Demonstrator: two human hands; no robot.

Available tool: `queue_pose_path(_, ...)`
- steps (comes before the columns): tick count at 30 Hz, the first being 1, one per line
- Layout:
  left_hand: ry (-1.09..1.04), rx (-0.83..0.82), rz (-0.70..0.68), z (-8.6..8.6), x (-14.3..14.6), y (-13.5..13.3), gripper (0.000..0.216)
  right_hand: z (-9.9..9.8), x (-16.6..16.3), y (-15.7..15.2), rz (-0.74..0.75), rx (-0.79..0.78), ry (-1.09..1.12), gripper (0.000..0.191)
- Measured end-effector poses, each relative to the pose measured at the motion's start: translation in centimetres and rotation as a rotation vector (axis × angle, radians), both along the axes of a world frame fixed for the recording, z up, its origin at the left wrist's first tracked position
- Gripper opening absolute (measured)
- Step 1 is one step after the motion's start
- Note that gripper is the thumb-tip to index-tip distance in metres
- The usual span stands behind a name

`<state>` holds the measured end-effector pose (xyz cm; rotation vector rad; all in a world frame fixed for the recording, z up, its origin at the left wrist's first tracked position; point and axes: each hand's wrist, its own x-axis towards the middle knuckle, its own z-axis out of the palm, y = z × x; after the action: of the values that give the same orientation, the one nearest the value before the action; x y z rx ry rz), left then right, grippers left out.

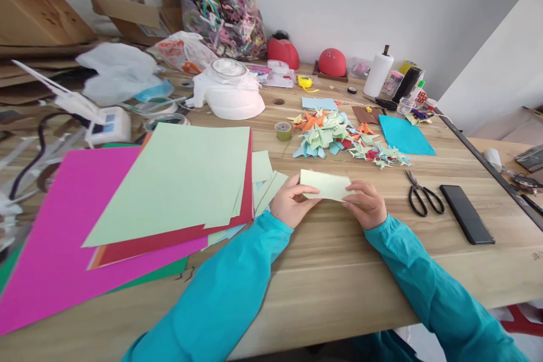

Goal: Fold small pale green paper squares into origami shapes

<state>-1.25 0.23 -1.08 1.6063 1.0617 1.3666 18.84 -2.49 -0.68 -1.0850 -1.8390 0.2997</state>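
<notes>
A small pale green piece of paper (326, 184) is held up between both hands, a little above the table. My left hand (292, 199) pinches its left end, with the thumb in front. My right hand (366, 202) grips the right end between thumb and fingers. Whether the paper is folded double I cannot tell. Close by on the left, cut pale green pieces (270, 188) lie beside a stack of large coloured sheets, a pale green sheet (178, 175) on top. Beyond the hands is a pile of folded paper shapes (335, 134) in green, orange, blue and red.
Black-handled scissors (422, 197) and a phone (466, 214) lie to the right. A blue sheet (407, 134) is behind them. At the back stand a white cap (233, 96), red domed cushions (332, 62) and a white bottle (378, 73). A glue gun (80, 107) stands at the left.
</notes>
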Motion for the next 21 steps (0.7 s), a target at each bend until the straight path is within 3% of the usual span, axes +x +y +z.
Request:
queue_pose_path(3, 0.053, -0.009, -0.015, 0.3, -0.1, 0.0, 0.015, -0.5, 0.2, 0.1, -0.072, -0.069, 0.135, 0.006)
queue_pose_path(6, 0.069, -0.127, -0.029, 0.6, -0.3, -0.1, 0.018, -0.3, 0.3, -0.2, -0.212, 0.003, 0.145, 0.028)
queue_pose_path(9, -0.028, -0.261, -0.016, 0.2, -0.2, 0.0, 0.023, 0.6, 0.0, -0.9, -0.258, 0.173, -0.030, 0.060)
queue_pose_path(13, -0.326, -0.337, -0.040, -0.5, 0.3, 0.1, 0.034, 1.1, -0.9, -1.7, -0.151, 0.314, -0.291, 0.063)
queue_pose_path(17, -0.545, -0.456, -0.015, 0.3, 0.9, -0.1, 0.045, 0.2, -1.1, -1.4, -0.100, 0.188, -0.358, 0.052)
queue_pose_path(21, -0.558, -0.505, -0.011, 1.3, 0.8, -0.4, 0.061, -0.5, -0.3, -0.2, -0.142, 0.037, -0.068, 0.063)
